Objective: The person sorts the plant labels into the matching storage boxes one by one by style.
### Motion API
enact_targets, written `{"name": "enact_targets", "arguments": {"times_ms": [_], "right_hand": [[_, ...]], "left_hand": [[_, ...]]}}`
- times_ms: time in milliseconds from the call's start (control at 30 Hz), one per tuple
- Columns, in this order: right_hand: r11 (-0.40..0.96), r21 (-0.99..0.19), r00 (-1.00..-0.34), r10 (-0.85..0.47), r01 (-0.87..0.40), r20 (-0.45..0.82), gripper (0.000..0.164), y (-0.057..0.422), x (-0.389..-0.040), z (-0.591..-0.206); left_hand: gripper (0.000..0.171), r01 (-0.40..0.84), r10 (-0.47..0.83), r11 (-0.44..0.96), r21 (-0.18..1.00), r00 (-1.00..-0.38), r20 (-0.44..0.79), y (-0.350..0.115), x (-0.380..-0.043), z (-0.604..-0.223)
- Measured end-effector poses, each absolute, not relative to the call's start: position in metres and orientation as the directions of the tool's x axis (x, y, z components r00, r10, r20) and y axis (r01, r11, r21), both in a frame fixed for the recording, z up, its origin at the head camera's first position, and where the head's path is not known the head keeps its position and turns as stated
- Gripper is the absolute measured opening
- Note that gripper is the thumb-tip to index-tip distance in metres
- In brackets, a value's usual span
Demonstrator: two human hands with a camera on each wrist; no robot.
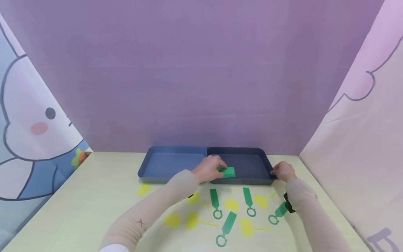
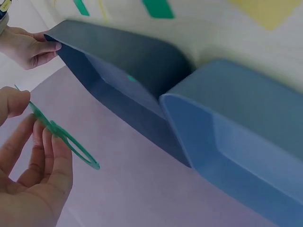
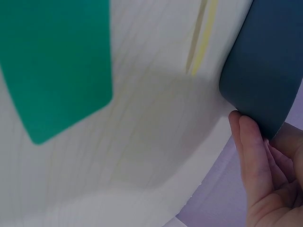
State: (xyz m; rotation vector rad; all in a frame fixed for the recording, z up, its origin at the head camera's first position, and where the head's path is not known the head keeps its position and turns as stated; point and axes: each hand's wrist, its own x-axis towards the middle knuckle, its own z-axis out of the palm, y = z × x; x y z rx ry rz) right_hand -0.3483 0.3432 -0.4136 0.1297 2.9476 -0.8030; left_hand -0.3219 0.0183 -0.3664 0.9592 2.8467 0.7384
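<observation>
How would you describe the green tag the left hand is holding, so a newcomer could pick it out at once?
Find the two blue trays at the back of the table; take the darker, right-hand tray. Over its front edge the left hand pinches a green tag. It alone is lifted; the other green tags lie flat on the table.

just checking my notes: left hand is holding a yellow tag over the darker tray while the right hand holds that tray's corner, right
Not quite. The tag in the left hand is green, not yellow, as the head view shows; the yellow ones lie on the table. The rest holds: it is over the darker tray, and the right hand holds that tray's corner.
</observation>
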Motion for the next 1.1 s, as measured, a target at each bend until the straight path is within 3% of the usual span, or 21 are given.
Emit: {"name": "enact_targets", "arguments": {"times_ms": [500,1100], "right_hand": [[0.856,-0.507,-0.994,0.062,0.101,-0.092,0.029,0.342,-0.348,-0.412],[0.852,-0.511,-0.993,0.074,0.11,-0.09,0.029,0.341,-0.35,-0.414]], "left_hand": [[0.028,0.612,0.652,0.669,0.422,-0.755,0.062,0.073,-0.353,-0.379],[0.027,0.585,0.614,0.755,0.295,-0.789,-0.006,0.103,-0.372,-0.414]]}}
